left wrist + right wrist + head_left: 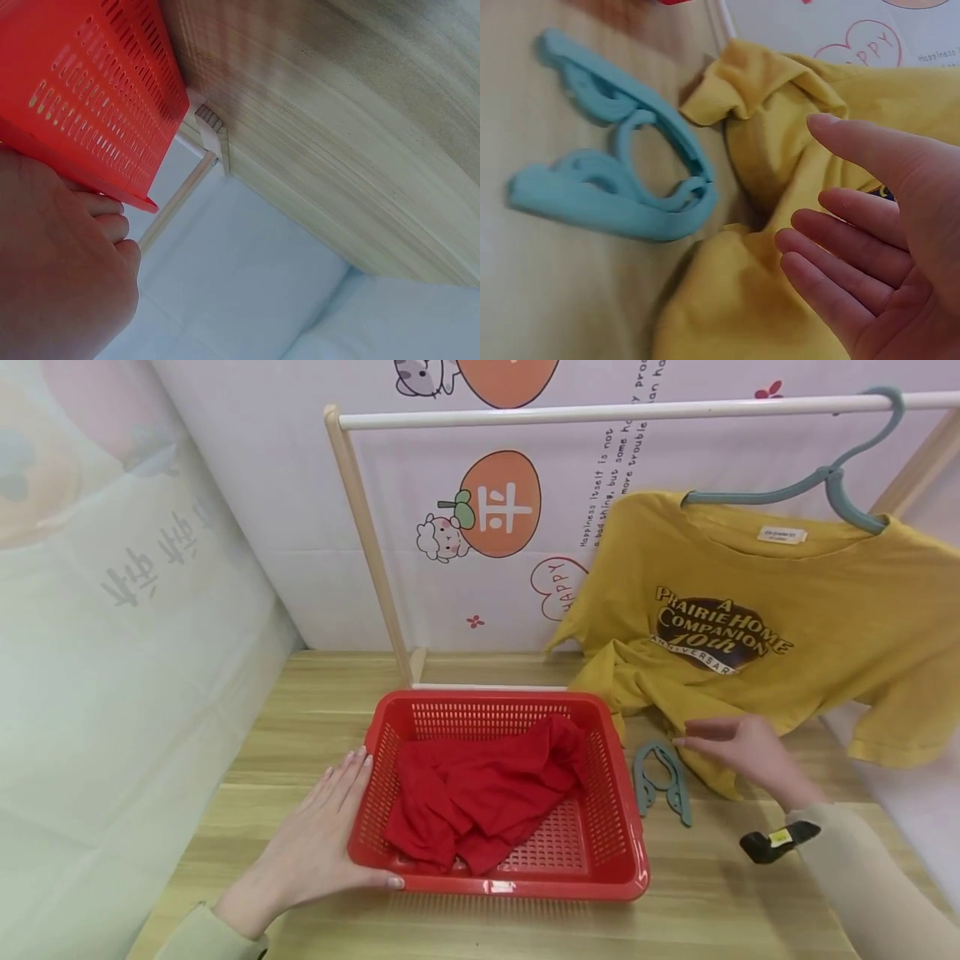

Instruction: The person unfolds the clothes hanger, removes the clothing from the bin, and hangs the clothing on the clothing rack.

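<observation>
A red plastic basket (516,887) with slotted walls stands on the wooden table, with a crumpled red cloth garment (487,785) inside. My left hand (318,839) rests against its near left corner, fingers fairly straight along the side and thumb over the front rim. In the left wrist view the fingers (112,225) touch the rim from below. My right hand (750,756) is empty, its fingers extended, just in front of a yellow T-shirt (720,560). To its left a folded blue-green folding hanger (615,217) lies on the table.
A white rail (570,415) on wooden posts (371,539) spans the back. From it the T-shirt hangs on another blue-green hanger (780,493), its lower part bunched onto the table. Printed white sheets (300,468) line the back and left side.
</observation>
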Action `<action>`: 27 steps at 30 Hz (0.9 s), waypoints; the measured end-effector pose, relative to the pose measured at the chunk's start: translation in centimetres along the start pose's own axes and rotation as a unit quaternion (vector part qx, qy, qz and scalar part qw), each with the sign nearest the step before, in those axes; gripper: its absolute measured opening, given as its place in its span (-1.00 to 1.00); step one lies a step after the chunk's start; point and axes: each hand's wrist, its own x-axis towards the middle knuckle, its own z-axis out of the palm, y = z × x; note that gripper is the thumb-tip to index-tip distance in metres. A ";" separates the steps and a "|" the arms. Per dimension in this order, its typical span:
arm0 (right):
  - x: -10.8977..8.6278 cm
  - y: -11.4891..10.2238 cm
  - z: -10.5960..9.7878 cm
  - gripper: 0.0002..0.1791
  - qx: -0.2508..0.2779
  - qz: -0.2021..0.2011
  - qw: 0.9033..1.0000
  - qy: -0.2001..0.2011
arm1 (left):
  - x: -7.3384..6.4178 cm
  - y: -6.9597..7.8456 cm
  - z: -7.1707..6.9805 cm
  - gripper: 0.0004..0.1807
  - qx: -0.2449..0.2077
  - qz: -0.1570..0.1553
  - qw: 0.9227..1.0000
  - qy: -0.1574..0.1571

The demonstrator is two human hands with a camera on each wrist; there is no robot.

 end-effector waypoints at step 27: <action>-2.5 2.5 4.0 -0.28 0.017 -0.040 0.999 -0.002 | 0.0 0.0 0.0 0.57 0.000 0.005 1.000 0.003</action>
